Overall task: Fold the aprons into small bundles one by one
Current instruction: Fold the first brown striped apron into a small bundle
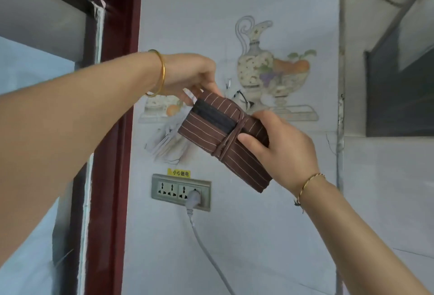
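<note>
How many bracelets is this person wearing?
2. A gold bangle circles the left wrist; a thin twisted cord bracelet sits on the right wrist. The visible forearms carry no others.

The folded cloth apron bundle (206, 130) is coloured chocolate brown and crossed by thin pale stripes; a plain charcoal band (216, 116) is set along one fold. A smooth metal bangle (162, 71) is gold; a thin braided cord bracelet (308, 182) is worked in gold and dark strands. The tiled wall (258, 236) is tinted pale bluish white and printed with a cream spotted jug decal (254, 66). The wooden door frame (112, 153) is painted deep red. The rectangular socket panel (204, 184) is silver-grey, its small label (179, 173) yellow with black characters.
</note>
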A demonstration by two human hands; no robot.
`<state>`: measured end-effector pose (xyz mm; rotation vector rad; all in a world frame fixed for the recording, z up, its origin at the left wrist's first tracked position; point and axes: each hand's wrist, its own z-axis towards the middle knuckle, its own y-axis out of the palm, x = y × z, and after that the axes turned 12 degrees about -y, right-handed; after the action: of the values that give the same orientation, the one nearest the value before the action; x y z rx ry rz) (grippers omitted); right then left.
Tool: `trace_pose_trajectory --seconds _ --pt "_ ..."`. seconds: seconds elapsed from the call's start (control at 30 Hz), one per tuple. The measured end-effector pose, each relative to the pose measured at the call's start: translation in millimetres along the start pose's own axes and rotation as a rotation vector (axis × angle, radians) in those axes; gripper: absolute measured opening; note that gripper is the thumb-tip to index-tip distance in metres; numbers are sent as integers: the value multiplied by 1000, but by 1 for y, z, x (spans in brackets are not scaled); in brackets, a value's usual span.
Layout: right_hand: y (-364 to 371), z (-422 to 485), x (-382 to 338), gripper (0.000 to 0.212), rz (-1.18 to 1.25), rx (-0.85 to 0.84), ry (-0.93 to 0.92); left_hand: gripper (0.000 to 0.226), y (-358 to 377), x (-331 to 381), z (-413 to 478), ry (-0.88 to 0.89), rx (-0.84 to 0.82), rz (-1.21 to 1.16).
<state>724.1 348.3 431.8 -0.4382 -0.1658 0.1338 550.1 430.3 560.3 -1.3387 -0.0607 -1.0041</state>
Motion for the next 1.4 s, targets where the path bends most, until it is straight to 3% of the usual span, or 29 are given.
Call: trace_pose_trajectory --seconds 0.13,0.33,0.5,0.73,0.9,1.1,1.3,1.4 --pt "-16 21 31 35 -74 94 81 45 13 44 16 148 112 -63" --pt "-22 39 59 30 -95 119 128 30 31 77 53 157 298 -7" --pt "-25 45 75 27 -78 105 174 19 39 94 71 156 318 9" --pt "-21 44 90 28 -51 107 257 36 51 118 91 210 410 178" --pt "-16 39 88 30 0 101 277 38 55 110 92 269 376 199" --pt "-4 25 85 34 35 103 316 72 63 102 88 279 319 198" --pt "2 17 81 38 41 114 354 38 64 103 79 324 328 232" --pt "3 13 79 43 -5 125 386 49 63 101 72 306 282 203"
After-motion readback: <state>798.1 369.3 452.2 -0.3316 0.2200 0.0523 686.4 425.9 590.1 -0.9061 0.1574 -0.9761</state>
